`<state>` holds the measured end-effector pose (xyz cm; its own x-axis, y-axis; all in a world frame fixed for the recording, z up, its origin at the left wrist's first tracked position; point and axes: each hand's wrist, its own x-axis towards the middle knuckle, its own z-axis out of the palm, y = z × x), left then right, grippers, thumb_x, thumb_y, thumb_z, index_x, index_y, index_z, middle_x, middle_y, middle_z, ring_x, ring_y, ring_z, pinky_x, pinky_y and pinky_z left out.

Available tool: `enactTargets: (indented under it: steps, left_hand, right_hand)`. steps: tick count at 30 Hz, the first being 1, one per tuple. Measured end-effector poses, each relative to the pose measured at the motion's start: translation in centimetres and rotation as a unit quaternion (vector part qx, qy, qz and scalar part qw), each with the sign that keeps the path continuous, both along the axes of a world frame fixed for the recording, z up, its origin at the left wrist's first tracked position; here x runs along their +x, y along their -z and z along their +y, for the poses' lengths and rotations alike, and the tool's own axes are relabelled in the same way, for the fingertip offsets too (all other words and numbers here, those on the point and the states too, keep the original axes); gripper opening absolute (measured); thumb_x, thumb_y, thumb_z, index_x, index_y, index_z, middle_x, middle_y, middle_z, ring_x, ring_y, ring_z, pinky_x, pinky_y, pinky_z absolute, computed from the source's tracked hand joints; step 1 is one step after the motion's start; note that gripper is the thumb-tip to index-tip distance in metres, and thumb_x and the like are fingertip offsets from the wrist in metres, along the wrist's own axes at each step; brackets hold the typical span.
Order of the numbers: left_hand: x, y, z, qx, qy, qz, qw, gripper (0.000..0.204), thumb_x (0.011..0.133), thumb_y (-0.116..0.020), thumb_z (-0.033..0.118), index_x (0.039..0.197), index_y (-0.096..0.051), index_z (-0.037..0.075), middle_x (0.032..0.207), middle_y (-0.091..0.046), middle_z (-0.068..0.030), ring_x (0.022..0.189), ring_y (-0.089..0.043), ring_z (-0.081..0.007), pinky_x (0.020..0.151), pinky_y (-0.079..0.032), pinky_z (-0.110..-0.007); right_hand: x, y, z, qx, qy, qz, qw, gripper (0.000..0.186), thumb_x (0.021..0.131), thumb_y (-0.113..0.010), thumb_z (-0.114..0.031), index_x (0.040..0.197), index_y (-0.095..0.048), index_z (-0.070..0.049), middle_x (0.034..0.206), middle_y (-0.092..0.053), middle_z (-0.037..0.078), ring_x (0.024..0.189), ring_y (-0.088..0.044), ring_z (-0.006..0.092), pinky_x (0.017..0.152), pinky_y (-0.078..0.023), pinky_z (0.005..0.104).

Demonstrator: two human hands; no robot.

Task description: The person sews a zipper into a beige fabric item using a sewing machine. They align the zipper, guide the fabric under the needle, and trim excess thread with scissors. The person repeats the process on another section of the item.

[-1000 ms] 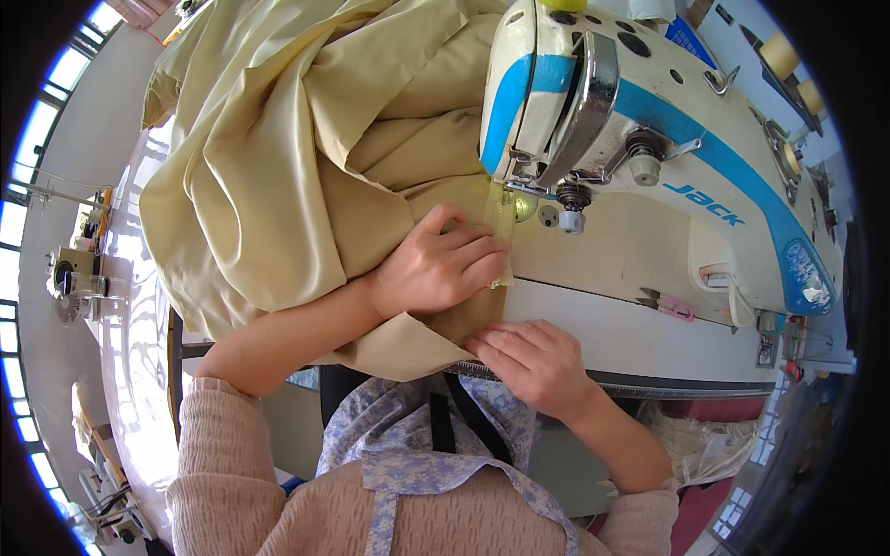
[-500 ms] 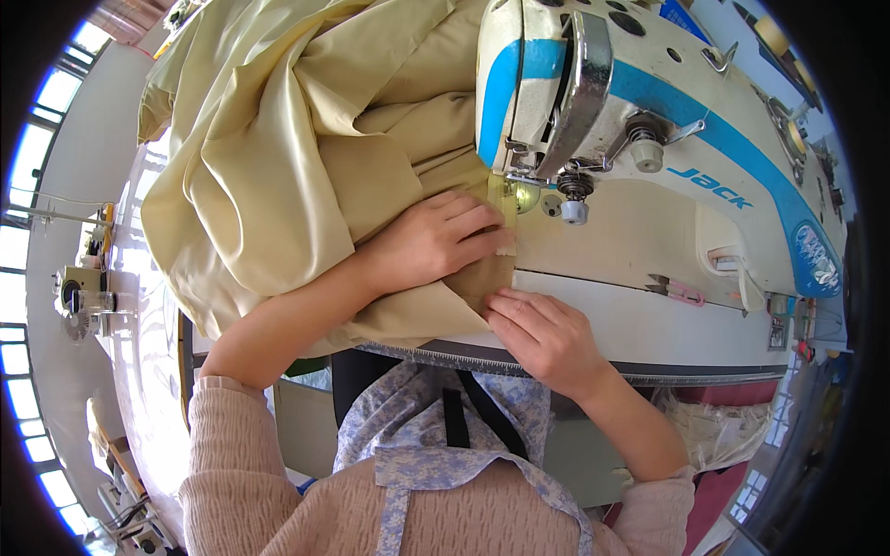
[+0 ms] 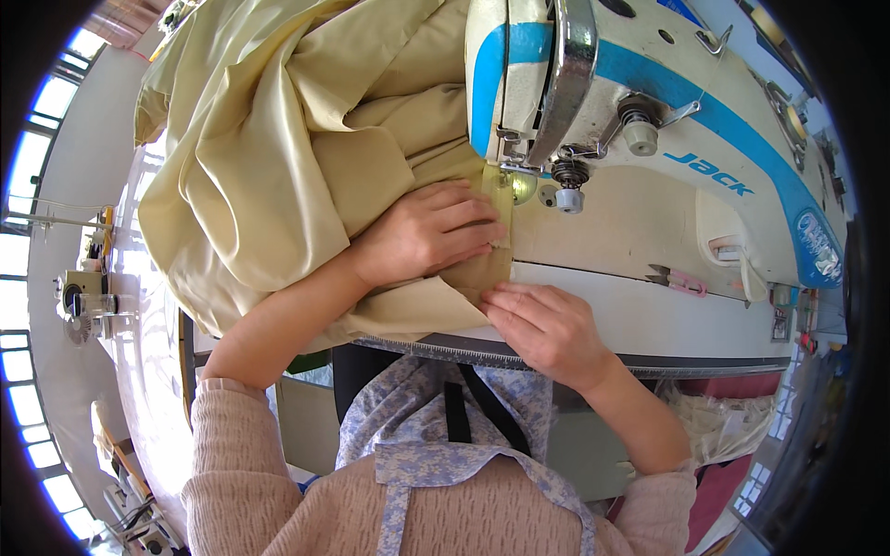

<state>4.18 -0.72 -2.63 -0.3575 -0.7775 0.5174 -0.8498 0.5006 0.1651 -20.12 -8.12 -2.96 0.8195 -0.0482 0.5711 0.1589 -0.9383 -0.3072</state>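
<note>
A large piece of beige fabric (image 3: 269, 176) lies bunched across the left and middle of the sewing table. Its right edge, with a paler strip along it, runs under the needle area of a white and blue sewing machine (image 3: 640, 102). My left hand (image 3: 431, 232) rests on the fabric just in front of the presser foot, fingers stretched toward the strip. Nearer to me, my right hand (image 3: 547, 329) pinches the fabric's edge between thumb and fingers, close to the table's front. The needle itself is hard to make out.
Pink-handled thread snips (image 3: 681, 280) lie on the table under the machine's arm. A measuring scale (image 3: 445, 352) follows the table's front edge. Crumpled clear plastic (image 3: 718, 422) sits below the table at the right. Windows (image 3: 32, 250) line the far left.
The view has shifted a little, so the machine appears slightly farther left. Both hands keep nearly the same hold and place on the fabric.
</note>
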Motion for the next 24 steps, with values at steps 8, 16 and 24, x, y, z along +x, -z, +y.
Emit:
enactTargets:
  steps: [8, 16, 24]
  left_hand:
    - [1.1, 0.3, -1.2, -0.006, 0.023, 0.027, 0.999, 0.024, 0.084, -0.078, 0.017, 0.107, -0.073, 0.011, 0.114, -0.069, -0.0056, 0.104, -0.067, -0.0304, 0.098, -0.055, -0.045]
    - [2.9, 1.1, -4.1, -0.063, 0.053, 0.044, 0.996, 0.020, 0.081, -0.076, 0.015, 0.100, -0.072, 0.009, 0.104, -0.067, -0.0049, 0.097, -0.065, -0.0276, 0.081, -0.056, -0.040]
    - [3.4, 1.1, -4.9, -0.083, 0.047, 0.017, 0.995, 0.021, 0.078, -0.075, 0.015, 0.098, -0.070, 0.011, 0.098, -0.066, -0.0021, 0.093, -0.062, -0.0257, 0.082, -0.055, -0.039]
  right_hand:
    - [0.7, -0.5, -0.5, -0.005, 0.010, 0.004, 1.000, 0.015, 0.080, -0.075, -0.007, 0.095, -0.074, -0.002, 0.101, -0.073, 0.007, 0.095, -0.071, 0.0217, 0.079, -0.058, 0.0342]
    - [2.4, -0.6, -2.3, -0.031, 0.028, 0.000, 0.999, 0.012, 0.079, -0.075, -0.005, 0.090, -0.072, -0.003, 0.097, -0.073, 0.007, 0.090, -0.072, 0.0213, 0.077, -0.055, 0.0332]
    - [3.0, -0.6, -2.9, -0.045, 0.043, -0.008, 0.998, 0.012, 0.077, -0.074, -0.004, 0.089, -0.072, -0.003, 0.097, -0.073, 0.007, 0.087, -0.072, 0.0207, 0.074, -0.055, 0.0328]
